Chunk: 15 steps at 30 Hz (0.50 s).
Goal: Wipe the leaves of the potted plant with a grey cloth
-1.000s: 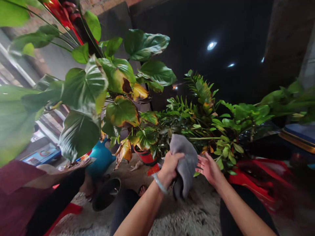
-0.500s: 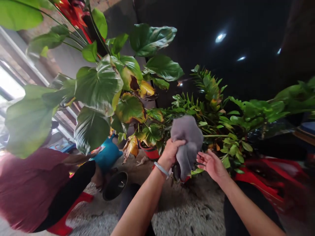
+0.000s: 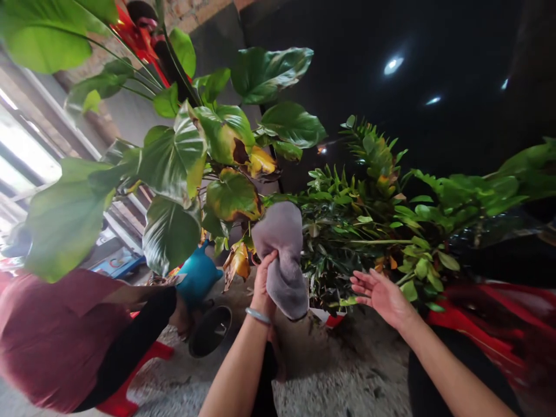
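A grey cloth [image 3: 284, 255] is bunched in my left hand [image 3: 263, 289], which grips it around the middle in front of the plants. A pale bangle circles that wrist. My right hand [image 3: 382, 295] is to the right, palm partly up and fingers spread, holding nothing. Close beyond its fingertips is a leafy green plant [image 3: 334, 249]. To the left of the cloth rises a large-leaved plant [image 3: 174, 156], some of its leaves yellow and brown at the edges. The cloth covers part of the plants behind it.
At the left a person in a dark pink top [image 3: 56, 336] sits on a red stool [image 3: 119, 399]. Near them are a dark bowl [image 3: 211, 331] and a blue object [image 3: 200, 275]. Red bags or boxes [image 3: 473, 324] lie at the right. A dark glossy panel [image 3: 369, 35] stands behind the plants.
My left hand has moved left with the grey cloth, uncovering more of the leafy plant and a red-and-white pot. My right hand stays open, slightly farther right in view.
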### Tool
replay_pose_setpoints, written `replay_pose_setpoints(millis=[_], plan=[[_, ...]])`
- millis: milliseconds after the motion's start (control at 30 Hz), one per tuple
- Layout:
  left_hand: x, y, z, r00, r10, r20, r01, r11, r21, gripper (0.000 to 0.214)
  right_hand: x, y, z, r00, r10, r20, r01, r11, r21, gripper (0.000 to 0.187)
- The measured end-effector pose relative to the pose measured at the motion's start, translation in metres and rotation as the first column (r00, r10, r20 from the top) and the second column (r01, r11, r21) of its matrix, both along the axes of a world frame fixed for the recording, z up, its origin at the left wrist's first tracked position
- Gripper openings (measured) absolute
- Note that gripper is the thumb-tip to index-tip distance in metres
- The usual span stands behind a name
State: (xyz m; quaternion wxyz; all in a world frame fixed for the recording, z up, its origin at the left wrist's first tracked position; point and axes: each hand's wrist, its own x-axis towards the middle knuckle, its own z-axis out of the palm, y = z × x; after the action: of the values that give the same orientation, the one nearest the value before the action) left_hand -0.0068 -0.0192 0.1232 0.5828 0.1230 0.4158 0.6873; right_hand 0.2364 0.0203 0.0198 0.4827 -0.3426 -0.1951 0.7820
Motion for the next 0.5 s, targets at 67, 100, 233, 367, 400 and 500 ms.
replay_pose_setpoints(millis=[67, 100, 233, 367, 400, 500], plan=[[0.006, -0.011, -0.032, 0.995, -0.091, 0.047, 0.096, 0.989, -0.112, 0.014, -0.002, 0.000, -0.001, 1.000, 0.004, 0.025, -0.003, 0.999, -0.038, 0.021], [0.008, -0.021, -0.051, 0.990, -0.122, 0.065, 0.132, 0.973, -0.189, 0.017, -0.002, 0.001, -0.003, 0.999, 0.000, 0.047, 0.003, 0.998, -0.064, 0.022], [0.007, -0.061, -0.096, 0.959, -0.227, 0.169, 0.272, 0.906, -0.325, 0.011, 0.005, 0.005, -0.012, 0.996, -0.008, 0.093, 0.014, 0.998, -0.063, 0.017], [-0.004, -0.051, -0.048, 0.991, -0.031, 0.131, 0.043, 0.995, -0.093, 0.008, 0.010, 0.005, -0.018, 0.999, 0.027, 0.041, -0.029, 0.998, 0.057, 0.018], [-0.008, -0.040, -0.030, 0.993, 0.046, 0.109, -0.050, 0.998, 0.030, 0.009, 0.009, 0.005, -0.018, 0.999, 0.030, 0.033, -0.033, 0.996, 0.087, 0.020], [-0.015, -0.008, -0.001, 0.984, 0.145, 0.101, -0.159, 0.977, 0.141, 0.006, 0.005, 0.005, -0.017, 1.000, 0.018, 0.018, -0.020, 0.990, 0.140, 0.026]])
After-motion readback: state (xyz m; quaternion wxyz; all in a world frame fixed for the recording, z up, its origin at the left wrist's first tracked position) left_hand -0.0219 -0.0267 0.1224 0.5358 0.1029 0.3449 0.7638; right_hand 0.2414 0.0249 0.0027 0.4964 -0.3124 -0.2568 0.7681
